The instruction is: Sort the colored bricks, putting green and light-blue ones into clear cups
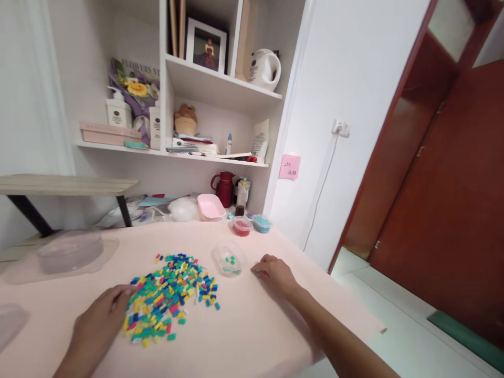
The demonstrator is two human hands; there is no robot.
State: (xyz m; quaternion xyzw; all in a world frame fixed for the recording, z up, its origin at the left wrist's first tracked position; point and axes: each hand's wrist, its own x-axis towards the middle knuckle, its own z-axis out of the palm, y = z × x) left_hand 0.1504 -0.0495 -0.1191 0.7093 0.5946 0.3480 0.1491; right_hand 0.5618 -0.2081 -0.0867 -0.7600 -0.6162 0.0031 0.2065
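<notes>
One heap of small coloured bricks (169, 294) spreads over a pink table (244, 331).
The left hand (96, 323) is at the heap's eight o'clock, fingers curled at its edge – I cannot tell whether they grip a brick. At the heap's two o'clock stands a clear tub (220, 253) with a few green bricks (230, 260) inside. The right hand (277, 274) is near this tub, at its three o'clock, fingers drawn together – whether they pinch anything is too small to tell. A red-filled tub (241, 226) stands at the clear tub's one o'clock.
</notes>
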